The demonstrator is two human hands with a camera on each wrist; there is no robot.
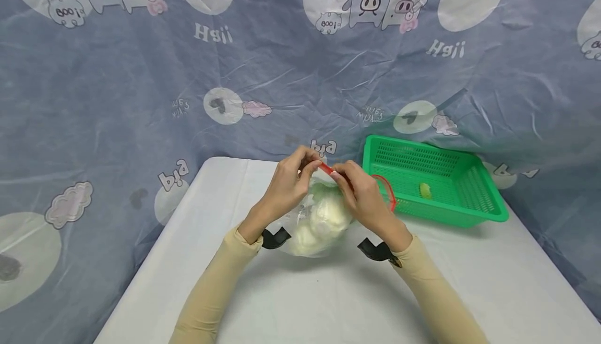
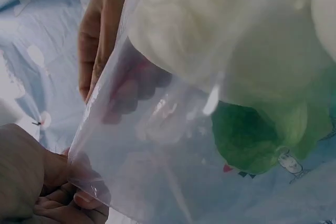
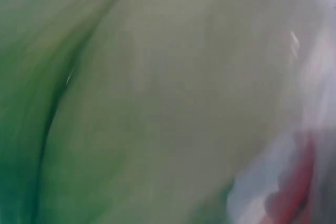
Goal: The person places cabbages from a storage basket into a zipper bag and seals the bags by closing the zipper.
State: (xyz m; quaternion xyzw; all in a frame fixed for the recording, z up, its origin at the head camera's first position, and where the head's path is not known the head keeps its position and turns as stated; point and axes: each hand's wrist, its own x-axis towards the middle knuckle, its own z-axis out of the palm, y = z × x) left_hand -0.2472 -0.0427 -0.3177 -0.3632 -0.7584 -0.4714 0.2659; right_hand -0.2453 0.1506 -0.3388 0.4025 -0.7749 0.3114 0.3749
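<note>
A clear plastic bag [image 1: 296, 216] holds pale, white-and-green leafy vegetables [image 1: 328, 217], which look like bok choy, though the kind is not certain. Along its top runs a red drawstring or strip [image 1: 326, 168], with a loop standing out at the right. My left hand [image 1: 292, 182] pinches the bag's top edge at the strip's left end. Close beside it, my right hand [image 1: 361, 192] pinches the strip's right part. In the left wrist view the bag [image 2: 173, 182] stretches between both hands. The blurred vegetable [image 3: 168, 87] fills most of the right wrist view.
A green plastic basket [image 1: 451, 213] stands at the back right of the white-covered table [image 1: 300, 302], with a small yellow-green leaf piece [image 1: 425, 191] inside. Behind the table hangs a blue-grey printed curtain [image 1: 281, 62]. Black straps [image 1: 375, 250] sit at the wrists.
</note>
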